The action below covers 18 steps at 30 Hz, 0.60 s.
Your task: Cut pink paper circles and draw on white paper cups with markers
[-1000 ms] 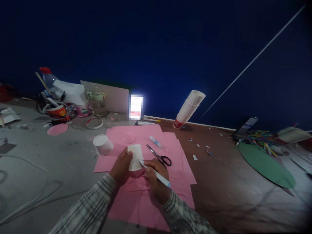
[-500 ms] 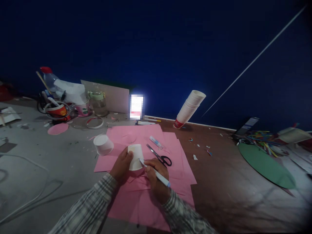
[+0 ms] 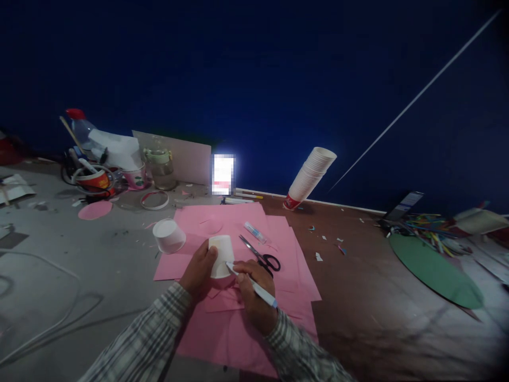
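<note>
Above the pink paper sheets (image 3: 246, 339), my left hand (image 3: 200, 268) is closed round the left side of a white paper cup (image 3: 222, 252). Between the fingers of my right hand (image 3: 257, 297) sits a white marker pen (image 3: 256, 289) with a light blue end. Its tip meets the cup's side, low and to the right; any mark there is too small to make out. Black-handled scissors (image 3: 260, 257) lie on the paper just beyond my right hand, beside a small clear tube (image 3: 254, 232). A second white cup (image 3: 169, 236) stands upside down to the left.
A tall leaning stack of paper cups (image 3: 310, 178) is by the blue wall. At the back left are a glass jar (image 3: 161, 170), a red pen cup (image 3: 94, 183) and a tape roll (image 3: 155, 200). A green oval board (image 3: 435, 270) lies right; a white cable (image 3: 59, 318) runs left.
The marker's tip has shifted slightly down along the cup's side, and the right hand has tilted a little with it. My left hand and the cup stay almost still.
</note>
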{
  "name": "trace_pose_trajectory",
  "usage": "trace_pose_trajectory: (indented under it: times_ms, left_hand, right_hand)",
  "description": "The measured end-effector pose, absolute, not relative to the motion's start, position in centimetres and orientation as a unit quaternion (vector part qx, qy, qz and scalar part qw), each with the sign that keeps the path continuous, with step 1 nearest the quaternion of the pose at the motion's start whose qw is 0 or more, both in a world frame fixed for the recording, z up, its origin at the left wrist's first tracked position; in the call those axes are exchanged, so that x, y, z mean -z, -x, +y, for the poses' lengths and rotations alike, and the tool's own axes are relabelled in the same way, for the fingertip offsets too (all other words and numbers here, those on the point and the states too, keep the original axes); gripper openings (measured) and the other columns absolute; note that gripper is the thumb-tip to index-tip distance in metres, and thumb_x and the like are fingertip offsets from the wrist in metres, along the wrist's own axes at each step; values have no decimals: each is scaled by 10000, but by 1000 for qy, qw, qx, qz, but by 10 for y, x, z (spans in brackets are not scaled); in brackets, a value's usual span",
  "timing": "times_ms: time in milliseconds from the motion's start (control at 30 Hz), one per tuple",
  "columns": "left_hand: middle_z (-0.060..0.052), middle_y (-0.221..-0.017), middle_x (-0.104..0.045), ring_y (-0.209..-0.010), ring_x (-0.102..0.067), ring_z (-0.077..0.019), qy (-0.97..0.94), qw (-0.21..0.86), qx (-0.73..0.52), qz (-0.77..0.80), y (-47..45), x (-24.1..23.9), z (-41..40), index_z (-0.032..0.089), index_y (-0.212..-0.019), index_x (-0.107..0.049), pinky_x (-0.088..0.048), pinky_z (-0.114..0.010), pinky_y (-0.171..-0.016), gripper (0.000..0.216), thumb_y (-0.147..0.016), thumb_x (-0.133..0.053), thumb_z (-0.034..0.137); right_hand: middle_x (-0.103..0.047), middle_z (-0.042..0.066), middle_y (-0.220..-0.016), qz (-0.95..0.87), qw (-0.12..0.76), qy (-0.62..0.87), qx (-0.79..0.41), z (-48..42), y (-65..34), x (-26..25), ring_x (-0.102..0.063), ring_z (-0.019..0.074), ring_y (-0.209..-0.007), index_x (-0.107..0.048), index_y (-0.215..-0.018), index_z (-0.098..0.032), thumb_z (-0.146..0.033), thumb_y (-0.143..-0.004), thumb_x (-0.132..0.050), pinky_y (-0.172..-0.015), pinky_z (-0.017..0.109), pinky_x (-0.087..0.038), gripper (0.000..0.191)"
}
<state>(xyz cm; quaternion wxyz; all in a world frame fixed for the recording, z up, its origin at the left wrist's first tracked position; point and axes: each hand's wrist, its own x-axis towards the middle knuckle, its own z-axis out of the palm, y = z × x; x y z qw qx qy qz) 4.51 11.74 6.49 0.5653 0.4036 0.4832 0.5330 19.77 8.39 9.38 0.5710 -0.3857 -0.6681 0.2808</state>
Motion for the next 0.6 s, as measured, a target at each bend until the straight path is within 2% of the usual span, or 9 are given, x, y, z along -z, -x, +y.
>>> trace_pose_trajectory:
  times_ms: [167, 600]
  left_hand:
    - [-29, -766, -589, -614, -506, -157, -409, 562, -541, 474, -46, -67, 117, 107, -1057, -568, -419, -281, -541, 673, -740, -603, 700]
    - [-1, -692, -570, -559, -490, -140, -385, 578, -545, 469, -49, -73, 115, 126, -1013, -562, -412, -266, -503, 676, -699, -623, 722]
  right_hand:
    - [-647, 22, -716, -647, 571, 415, -289, 86, -201, -94, -629, 174, -635, -681, -888, -197, -215, -876, -500, -582, 282, -495, 182]
    - [-642, 23, -708, -659, 562, 411, -286, 86, -201, -94, -621, 167, -643, -687, -871, -185, -191, -864, -504, -597, 270, -497, 183]
